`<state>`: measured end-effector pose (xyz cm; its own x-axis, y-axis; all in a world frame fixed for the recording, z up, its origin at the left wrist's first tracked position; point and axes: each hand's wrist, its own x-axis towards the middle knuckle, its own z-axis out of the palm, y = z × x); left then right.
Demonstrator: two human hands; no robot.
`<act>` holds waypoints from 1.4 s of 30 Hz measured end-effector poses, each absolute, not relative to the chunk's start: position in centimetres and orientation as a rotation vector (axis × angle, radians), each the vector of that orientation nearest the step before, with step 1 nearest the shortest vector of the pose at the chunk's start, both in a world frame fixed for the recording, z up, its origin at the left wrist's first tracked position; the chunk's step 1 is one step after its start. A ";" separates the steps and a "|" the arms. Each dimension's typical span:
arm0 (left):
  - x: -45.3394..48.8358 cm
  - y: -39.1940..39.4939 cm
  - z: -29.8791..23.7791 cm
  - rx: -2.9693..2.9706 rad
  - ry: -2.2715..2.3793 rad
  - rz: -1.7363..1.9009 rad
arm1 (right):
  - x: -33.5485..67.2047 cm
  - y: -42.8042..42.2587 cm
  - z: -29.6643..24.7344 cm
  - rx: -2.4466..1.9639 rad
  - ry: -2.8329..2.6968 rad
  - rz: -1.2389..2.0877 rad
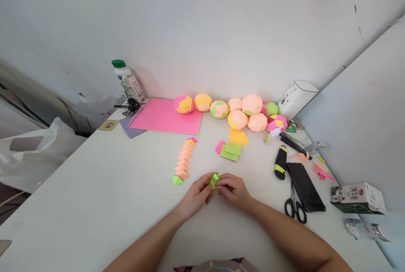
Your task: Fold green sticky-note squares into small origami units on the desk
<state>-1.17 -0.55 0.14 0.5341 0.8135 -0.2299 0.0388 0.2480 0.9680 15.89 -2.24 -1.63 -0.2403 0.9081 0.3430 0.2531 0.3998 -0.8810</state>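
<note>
Between my two hands is a small folded piece of green paper (215,180). My left hand (198,193) pinches its left side between thumb and fingers. The fingers of my right hand (234,190) are closed on its right side. Just beyond my left hand runs a column of folded paper units (184,159), mostly peach, with a green folded unit (177,180) at the near end. Green paper sheets (230,152) lie beyond my hands, with a pink piece (220,147) and an orange sheet (238,137) partly under or beside them.
Several paper balls (252,104) line the wall, some by a pink sheet (164,115). A bottle (129,81) stands back left. To the right lie scissors (295,206), a phone (306,186), a black-and-yellow cutter (280,162), a glue tube (272,134) and a milk carton (357,198).
</note>
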 end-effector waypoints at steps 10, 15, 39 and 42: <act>-1.0 -0.9 0.4 1.172 0.829 0.663 | 16.1 -2.2 -1.3 -1.136 -1.275 1.438; -0.9 -0.9 0.9 1.105 0.872 0.698 | 16.1 -2.2 -1.1 -1.107 -1.283 1.408; -1.0 -1.1 0.5 1.116 0.887 0.714 | 16.1 -2.2 -0.2 -1.130 -1.625 1.340; -1.1 -1.2 0.3 1.235 0.914 0.703 | 16.0 -2.2 -0.4 -1.168 -1.648 1.279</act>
